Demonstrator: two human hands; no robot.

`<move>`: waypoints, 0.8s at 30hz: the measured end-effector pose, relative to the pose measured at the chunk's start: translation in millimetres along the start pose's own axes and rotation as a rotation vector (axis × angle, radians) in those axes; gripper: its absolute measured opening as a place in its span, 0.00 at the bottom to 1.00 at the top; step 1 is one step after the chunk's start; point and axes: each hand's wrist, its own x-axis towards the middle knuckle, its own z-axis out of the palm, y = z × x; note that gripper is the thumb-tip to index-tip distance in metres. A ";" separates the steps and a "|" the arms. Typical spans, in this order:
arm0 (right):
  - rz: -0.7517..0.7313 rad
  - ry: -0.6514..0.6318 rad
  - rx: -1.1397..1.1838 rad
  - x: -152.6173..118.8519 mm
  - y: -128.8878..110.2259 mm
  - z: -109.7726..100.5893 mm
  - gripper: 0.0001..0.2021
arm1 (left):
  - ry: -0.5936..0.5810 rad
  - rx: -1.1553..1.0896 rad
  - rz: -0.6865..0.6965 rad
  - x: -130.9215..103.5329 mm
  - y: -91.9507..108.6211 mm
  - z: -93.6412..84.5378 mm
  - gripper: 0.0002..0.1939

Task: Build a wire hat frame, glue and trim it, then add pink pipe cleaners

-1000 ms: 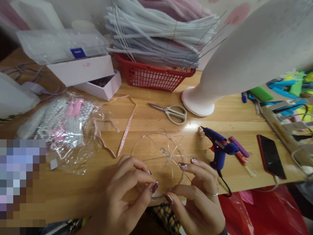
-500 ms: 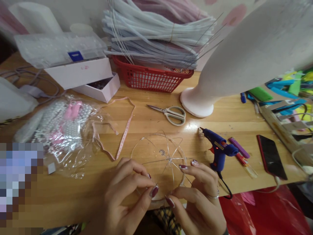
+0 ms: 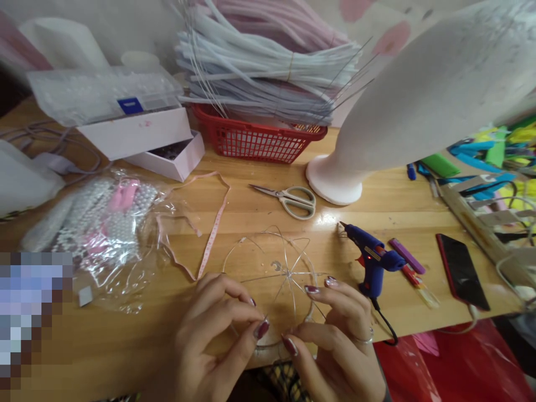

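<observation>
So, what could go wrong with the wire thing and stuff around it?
The glue gun shows a red light, so it may be hot; if the right hand brushed its nozzle, it could get burned. The wire frame is thin and near the fingers, so it might poke them. The phone lies near the table edge with a cable plugged in; a tug could drag it off.

The head-worn camera is facing forward and down from above the near edge of the wooden table (image 3: 247,218). At close range, it is viewing the left hand (image 3: 220,335) and right hand (image 3: 335,335), lower centre; the red basket (image 3: 259,144) is appearing farther off, upper centre.
</observation>
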 end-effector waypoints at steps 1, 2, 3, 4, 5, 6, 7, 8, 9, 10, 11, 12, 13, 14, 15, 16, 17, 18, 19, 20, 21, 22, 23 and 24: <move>0.007 0.006 -0.002 0.0 -0.2 0.4 0.08 | -0.007 0.008 0.002 0.4 0.1 -0.5 0.07; 0.013 0.010 -0.002 -0.1 -0.5 0.8 0.08 | -0.006 0.013 0.001 0.5 0.1 -0.8 0.07; 0.013 0.012 -0.003 -0.2 -0.6 1.1 0.08 | -0.001 0.016 -0.001 0.2 0.2 -0.7 0.07; 0.011 0.014 -0.004 -0.5 -0.7 1.2 0.08 | 0.010 0.014 -0.007 -0.4 0.2 -0.4 0.07; 0.009 0.014 -0.008 -0.8 -0.8 1.1 0.08 | 0.020 0.009 -0.016 -1.3 0.3 0.1 0.07; 0.007 0.013 -0.013 -1.1 -0.7 1.0 0.08 | 0.025 0.001 -0.025 -2.4 0.3 0.7 0.07; 0.005 0.010 -0.018 -1.5 -0.7 0.8 0.08 | 0.026 -0.006 -0.032 -3.4 0.3 1.3 0.07; 0.004 0.008 -0.022 -1.8 -0.6 0.6 0.07 | 0.027 -0.012 -0.036 -4.3 0.2 1.8 0.07; 0.003 0.006 -0.026 -2.1 -0.6 0.4 0.07 | 0.028 -0.018 -0.039 -5.1 0.2 2.2 0.07; 0.003 0.004 -0.028 -2.4 -0.6 0.2 0.07 | 0.028 -0.024 -0.041 -5.7 0.1 2.5 0.07; 0.000 0.003 -0.028 -2.6 -0.7 0.1 0.07 | 0.028 -0.029 -0.042 -6.1 0.1 2.6 0.07; -0.002 0.002 -0.027 -2.7 -0.9 0.1 0.07 | 0.029 -0.033 -0.044 -6.3 0.1 2.7 0.07; -0.004 0.003 -0.025 -2.7 -1.1 0.2 0.07 | 0.029 -0.036 -0.046 -6.5 0.1 2.7 0.07; -0.006 0.006 -0.023 -2.6 -1.3 0.3 0.07 | 0.028 -0.038 -0.047 -6.5 0.1 2.7 0.07; -0.008 0.008 -0.019 -2.5 -1.4 0.3 0.07 | 0.027 -0.039 -0.047 -6.6 0.2 2.7 0.07; -0.009 0.006 -0.017 -2.3 -1.5 0.4 0.07 | 0.027 -0.037 -0.045 -6.6 0.3 2.8 0.08; -0.007 0.007 -0.014 -2.1 -1.6 0.3 0.07 | 0.029 -0.033 -0.043 -6.6 0.4 2.8 0.08; -0.004 0.007 -0.014 -1.9 -1.6 0.2 0.07 | 0.032 -0.028 -0.041 -6.6 0.5 2.8 0.08; -0.002 0.007 -0.015 -1.7 -1.6 -0.1 0.07 | 0.038 -0.021 -0.040 -6.6 0.5 2.7 0.09; 0.001 0.003 -0.019 -1.6 -1.6 -0.3 0.08 | 0.045 -0.013 -0.039 -6.6 0.6 2.6 0.09; -0.001 -0.002 -0.024 -1.5 -1.5 -0.6 0.08 | 0.049 -0.005 -0.039 -6.6 0.6 2.4 0.09; -0.003 -0.010 -0.029 -1.5 -1.5 -0.8 0.08 | 0.049 0.002 -0.039 -6.7 0.5 2.2 0.09; -0.006 -0.014 -0.030 -1.5 -1.5 -0.9 0.08 | 0.046 0.005 -0.041 -6.8 0.4 2.0 0.09; -0.008 -0.017 -0.027 -1.7 -1.4 -0.8 0.08 | 0.040 0.004 -0.044 -6.9 0.3 1.9 0.09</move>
